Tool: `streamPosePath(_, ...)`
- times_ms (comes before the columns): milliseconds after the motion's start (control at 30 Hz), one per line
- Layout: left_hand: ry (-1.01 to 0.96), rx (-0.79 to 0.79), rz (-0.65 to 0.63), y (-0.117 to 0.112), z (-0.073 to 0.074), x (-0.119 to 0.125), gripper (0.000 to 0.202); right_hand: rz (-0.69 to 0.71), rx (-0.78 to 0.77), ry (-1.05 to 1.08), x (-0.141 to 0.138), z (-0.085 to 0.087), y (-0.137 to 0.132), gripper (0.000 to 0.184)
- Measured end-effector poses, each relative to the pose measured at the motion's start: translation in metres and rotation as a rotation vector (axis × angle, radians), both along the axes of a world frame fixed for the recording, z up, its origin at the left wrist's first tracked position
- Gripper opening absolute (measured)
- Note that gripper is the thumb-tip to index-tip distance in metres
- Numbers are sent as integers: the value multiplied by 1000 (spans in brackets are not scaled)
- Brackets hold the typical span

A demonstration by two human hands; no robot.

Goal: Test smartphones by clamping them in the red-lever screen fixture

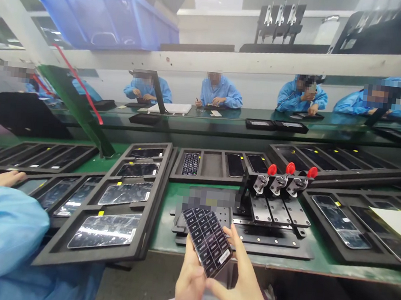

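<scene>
Above the green workbench (163,234), one black gridded glass panel (208,241), seemingly light, stiff, slick and fragile, best taken by its long edges, sits gripped between the left hand (188,285) and the right hand (243,288), fingers closed along its sides.

The panel (207,241) is glossy, the trays (85,259) matt foam.

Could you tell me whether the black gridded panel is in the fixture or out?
Out: the left hand and right hand hold the panel above the fixture.
</scene>
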State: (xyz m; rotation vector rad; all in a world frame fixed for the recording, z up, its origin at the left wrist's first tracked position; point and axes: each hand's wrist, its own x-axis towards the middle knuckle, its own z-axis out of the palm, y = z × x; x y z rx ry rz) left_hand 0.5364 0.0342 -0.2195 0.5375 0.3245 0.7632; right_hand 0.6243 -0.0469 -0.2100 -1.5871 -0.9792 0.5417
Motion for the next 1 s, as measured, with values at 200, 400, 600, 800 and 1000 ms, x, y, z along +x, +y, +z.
streamPosePath(200,-33,-87,18,4,-5,-1,85,-55,-44,-126,-2,-7,9,94)
streamPosePath(400,-25,-193,96,11,-7,-4,85,-85,33,-145,1,-12,2,69)
streamPosePath(600,-27,-193,100,12,-9,-5,83,-39,104,-291,6,-24,-2,53)
streamPosePath(800,-60,-165,85,15,-8,-4,80,-31,71,-219,5,-26,-1,74)
streamPosePath(1000,-70,-147,94,17,-9,-5,78,-45,49,-287,4,-25,2,71)
